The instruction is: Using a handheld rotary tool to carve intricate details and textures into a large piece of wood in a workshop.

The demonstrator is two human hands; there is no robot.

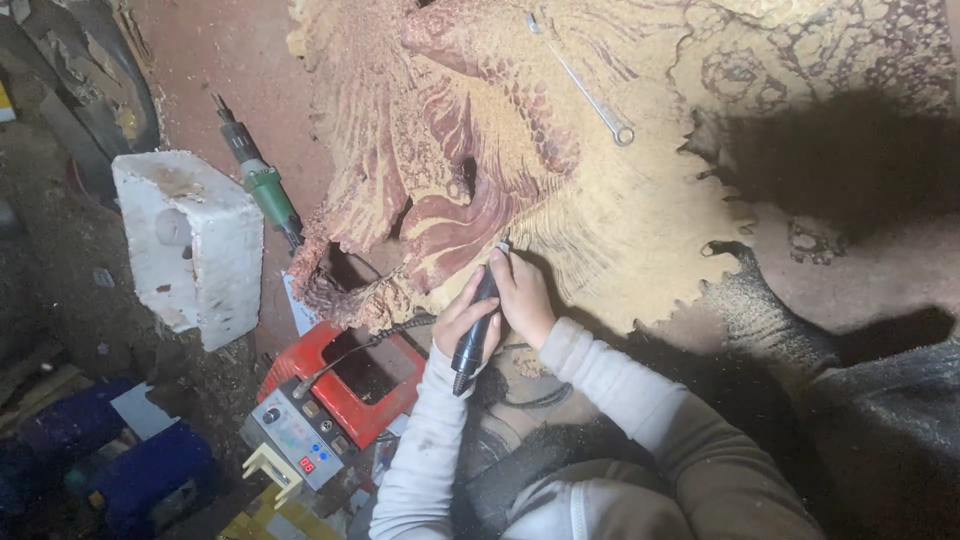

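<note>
Head view: person seated over a big wood carving (600, 190), reddish and yellow, deep relief, lying flat and filling the upper middle. Both hands are on a black rotary handpiece (478, 325). Left hand (462, 322) wraps the body of the tool, fingers closed round it. Right hand (522, 296) is closed near the nose end, pinching and steadying it. The tip sits at the carving's lower edge, on the reddish curl; whether it actually touches I can't tell, too small. A cord runs from the tool's back end down-left toward a grey control box (292, 437), beside a red case (345, 378).

Around it: a spanner (585, 88) lying on the carving up top, well apart from the hands. A green power tool (262, 185) off the carving's left edge. A white foam block (190, 243) further left. Blue shapes bottom-left, too dark to name.

Step, as I judge it: fine detail grinding along the reddish fold, mid-work. The next move likely calls for small controlled strokes, right hand guiding the tip, left holding the body firm so the bit doesn't skid across finished relief.
</note>
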